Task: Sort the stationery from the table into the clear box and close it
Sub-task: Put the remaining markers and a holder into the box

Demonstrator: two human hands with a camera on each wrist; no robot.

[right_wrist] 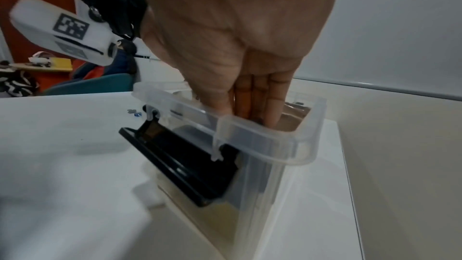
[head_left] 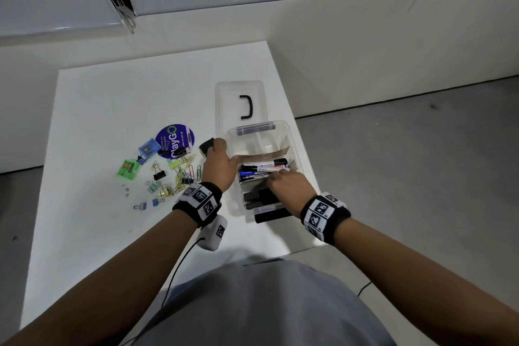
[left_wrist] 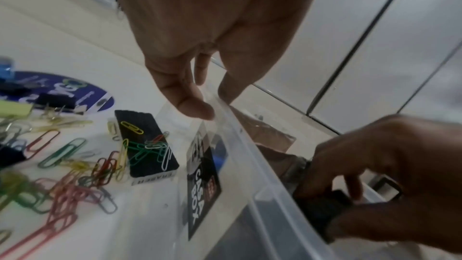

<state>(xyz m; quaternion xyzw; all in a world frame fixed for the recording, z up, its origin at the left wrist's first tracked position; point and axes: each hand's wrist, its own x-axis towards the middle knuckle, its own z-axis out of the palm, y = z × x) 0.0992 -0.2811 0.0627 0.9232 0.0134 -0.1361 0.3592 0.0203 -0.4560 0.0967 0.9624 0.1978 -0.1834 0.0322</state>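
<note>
We see the clear box (head_left: 292, 146) open near the right edge of the white table (head_left: 112, 98), its lid (head_left: 238, 98) lying flat just beyond it with the black handle up. Cardboard dividers split the inside; the middle section holds markers (head_left: 264, 167), and the near section holds a dark object (left_wrist: 322, 207). Our right hand (head_left: 286, 185) reaches down into the box, and in the left wrist view its fingers curl around that dark object, though blur keeps us from telling what the thing is. Our left hand (head_left: 219, 163) rests on the box's left wall, thumb (left_wrist: 190, 104) outside and a finger over the rim, lightly pinching the wall. A black latch (right_wrist: 180, 163) hangs open on the near end of the box.

Left of the box, the rest of the stationery lies loose on the table: a black eraser (left_wrist: 145, 143) just beside the wall with several clips on top of it, a heap of coloured paper clips (left_wrist: 70, 175), binder clips (head_left: 158, 174), a green sharpener (head_left: 128, 168), a blue one (head_left: 148, 147), and a round purple card (head_left: 175, 139) farther back
</note>
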